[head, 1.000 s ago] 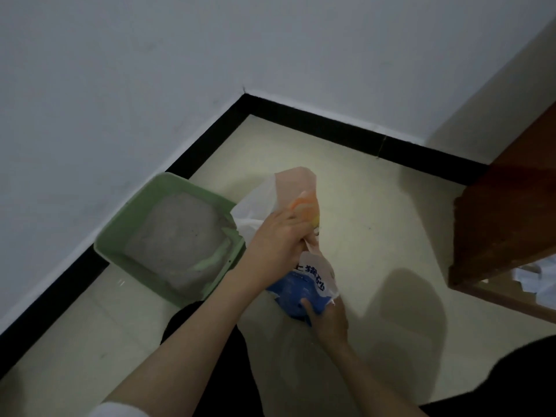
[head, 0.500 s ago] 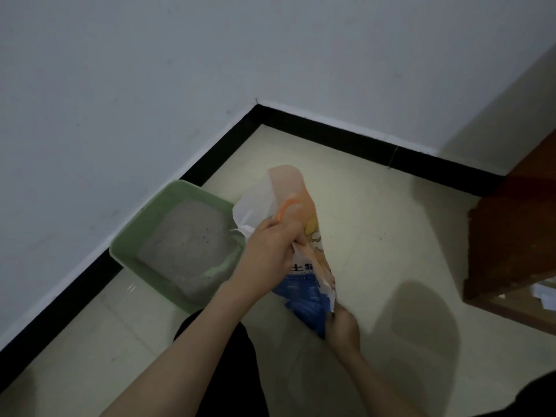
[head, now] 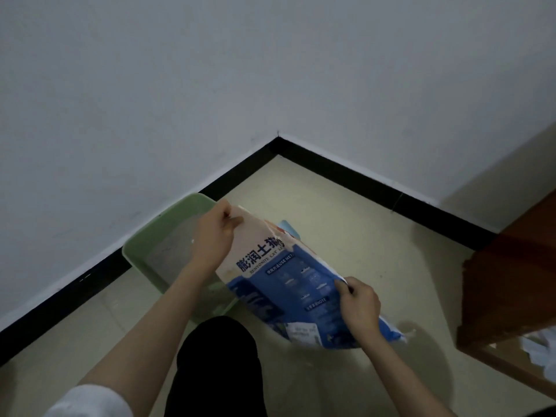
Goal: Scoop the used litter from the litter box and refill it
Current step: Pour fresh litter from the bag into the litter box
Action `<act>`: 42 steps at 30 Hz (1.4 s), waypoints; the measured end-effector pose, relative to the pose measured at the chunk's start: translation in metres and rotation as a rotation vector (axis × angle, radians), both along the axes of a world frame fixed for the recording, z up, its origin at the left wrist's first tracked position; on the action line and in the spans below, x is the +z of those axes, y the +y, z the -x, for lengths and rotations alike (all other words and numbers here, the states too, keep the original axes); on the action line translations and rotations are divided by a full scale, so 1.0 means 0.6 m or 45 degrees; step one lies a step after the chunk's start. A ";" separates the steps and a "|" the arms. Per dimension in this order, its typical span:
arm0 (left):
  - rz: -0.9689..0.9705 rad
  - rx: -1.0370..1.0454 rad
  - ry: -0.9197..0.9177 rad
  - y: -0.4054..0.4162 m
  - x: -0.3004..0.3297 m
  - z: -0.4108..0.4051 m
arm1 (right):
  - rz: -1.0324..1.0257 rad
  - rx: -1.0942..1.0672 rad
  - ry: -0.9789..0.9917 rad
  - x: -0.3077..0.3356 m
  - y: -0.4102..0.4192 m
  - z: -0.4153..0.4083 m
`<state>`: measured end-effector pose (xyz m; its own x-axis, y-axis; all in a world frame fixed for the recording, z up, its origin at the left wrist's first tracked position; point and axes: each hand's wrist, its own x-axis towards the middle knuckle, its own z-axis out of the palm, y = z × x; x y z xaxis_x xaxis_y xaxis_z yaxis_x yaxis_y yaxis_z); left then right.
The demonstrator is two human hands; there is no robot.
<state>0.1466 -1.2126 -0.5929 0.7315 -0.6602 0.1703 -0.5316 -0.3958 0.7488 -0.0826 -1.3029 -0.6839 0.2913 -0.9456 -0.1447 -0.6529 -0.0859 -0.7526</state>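
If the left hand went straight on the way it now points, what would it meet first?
Probably the far rim of the green litter box, then the wall behind; depth is unclear. The left hand holds the bag top over the box.

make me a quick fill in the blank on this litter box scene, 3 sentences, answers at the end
1. The litter box by the wall is coloured ____.
2. The left hand grips the ____ end of the litter bag.
3. The right hand pinches the bag's edge; its lower part is coloured ____.

Missing words: green; top; blue
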 end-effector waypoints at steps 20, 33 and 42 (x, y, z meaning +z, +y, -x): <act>-0.288 -0.783 -1.017 -0.070 -0.010 0.070 | 0.186 0.170 -0.017 0.067 0.006 -0.065; -0.406 -0.814 -0.732 -0.068 -0.091 0.081 | -0.071 0.468 0.349 -0.049 -0.042 0.041; -0.272 -0.740 -0.662 -0.070 -0.095 0.064 | 0.099 0.477 0.346 -0.082 -0.052 0.056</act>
<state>0.1082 -1.2547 -0.6499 0.1231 -0.9674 0.2212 -0.9558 -0.0555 0.2888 -0.1163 -1.3341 -0.7332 0.5758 -0.7938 -0.1959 -0.7386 -0.4024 -0.5409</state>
